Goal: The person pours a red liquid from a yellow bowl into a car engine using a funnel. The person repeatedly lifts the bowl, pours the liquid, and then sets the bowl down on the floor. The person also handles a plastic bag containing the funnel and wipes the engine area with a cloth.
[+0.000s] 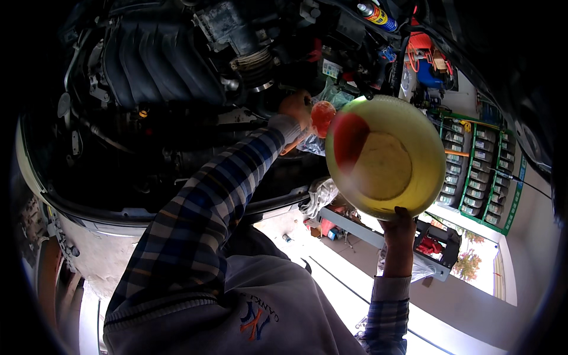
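My right hand [397, 231] grips the near rim of a yellowish translucent basin [426, 171], its thumb showing on the edge. The basin is tilted to the left, and red liquid [350, 142] pools along its left side. Beside that rim is a small round-mouthed vessel [323, 118], red inside; whether it is a funnel or a cup I cannot tell. My left hand [296, 110] is curled around its left side, with some fingers hidden. Clear plastic film [334, 94] bunches about the vessel.
A car engine bay with a black ribbed engine cover [160, 65] and an air hose [254, 68] lies ahead. A glove-like white cloth [321, 195] hangs on the front edge. A spray can [378, 16] lies at the upper right. Green shelving [482, 171] stands beyond, right.
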{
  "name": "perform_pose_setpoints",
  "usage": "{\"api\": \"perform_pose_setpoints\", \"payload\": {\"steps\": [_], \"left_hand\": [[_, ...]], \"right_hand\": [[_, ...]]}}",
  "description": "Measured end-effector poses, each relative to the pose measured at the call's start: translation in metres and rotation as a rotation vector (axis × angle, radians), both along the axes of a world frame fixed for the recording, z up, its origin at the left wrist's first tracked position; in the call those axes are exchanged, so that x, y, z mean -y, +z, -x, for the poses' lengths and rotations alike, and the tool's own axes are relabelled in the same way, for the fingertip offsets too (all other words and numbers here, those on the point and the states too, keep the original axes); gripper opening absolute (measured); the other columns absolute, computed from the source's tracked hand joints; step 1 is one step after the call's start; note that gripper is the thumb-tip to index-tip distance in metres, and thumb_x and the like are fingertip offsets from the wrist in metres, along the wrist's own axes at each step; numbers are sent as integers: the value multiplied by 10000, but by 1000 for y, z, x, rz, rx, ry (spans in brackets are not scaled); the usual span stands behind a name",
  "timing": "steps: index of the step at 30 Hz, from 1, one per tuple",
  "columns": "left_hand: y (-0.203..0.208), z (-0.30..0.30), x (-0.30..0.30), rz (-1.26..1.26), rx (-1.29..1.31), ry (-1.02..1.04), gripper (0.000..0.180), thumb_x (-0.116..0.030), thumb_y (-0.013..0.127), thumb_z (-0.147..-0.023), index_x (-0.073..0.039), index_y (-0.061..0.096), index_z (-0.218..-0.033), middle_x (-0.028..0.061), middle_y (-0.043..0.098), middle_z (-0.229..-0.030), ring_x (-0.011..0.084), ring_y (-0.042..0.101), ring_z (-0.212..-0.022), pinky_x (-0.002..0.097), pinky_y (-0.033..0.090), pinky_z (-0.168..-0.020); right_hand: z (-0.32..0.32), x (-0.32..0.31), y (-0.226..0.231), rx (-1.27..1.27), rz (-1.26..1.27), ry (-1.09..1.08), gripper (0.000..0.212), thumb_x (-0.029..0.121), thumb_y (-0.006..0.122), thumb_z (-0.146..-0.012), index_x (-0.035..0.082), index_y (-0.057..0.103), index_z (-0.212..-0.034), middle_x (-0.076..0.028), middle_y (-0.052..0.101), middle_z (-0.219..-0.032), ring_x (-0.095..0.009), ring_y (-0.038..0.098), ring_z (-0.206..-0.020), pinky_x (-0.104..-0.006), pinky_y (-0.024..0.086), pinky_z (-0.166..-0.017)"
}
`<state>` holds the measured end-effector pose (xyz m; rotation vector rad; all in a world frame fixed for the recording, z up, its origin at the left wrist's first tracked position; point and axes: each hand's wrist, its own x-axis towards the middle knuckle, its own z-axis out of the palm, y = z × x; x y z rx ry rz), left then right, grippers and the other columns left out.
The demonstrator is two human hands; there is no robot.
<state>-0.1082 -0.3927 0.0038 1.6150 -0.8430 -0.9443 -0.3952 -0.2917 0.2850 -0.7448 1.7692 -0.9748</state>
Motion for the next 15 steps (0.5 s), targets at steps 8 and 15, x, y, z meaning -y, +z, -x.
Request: {"api": "perform_pose_setpoints", "payload": {"steps": [8,15], "left_hand": [[-2,0,0,-11,-32,-16,190,-191,639,-865,-97,638,-1030,164,693,-947,353,670,-892,419,533,-764],[-1,-1,2,10,-8,-9,211,-193,637,-865,-90,646,-1048,172,695,-970,359,673,-914,423,538,-788]], "right_hand": [[-3,-1,1,10,-4,6,432,91,568,-871,0,474,-1283,-161,560,-1213,-358,593,-1133,-558,571,-876],[-6,-4,3,47,-20,-46,510,83,565,-869,0,416,-1350,-178,539,-1286,-383,562,-1200,-586,548,-904]]}}
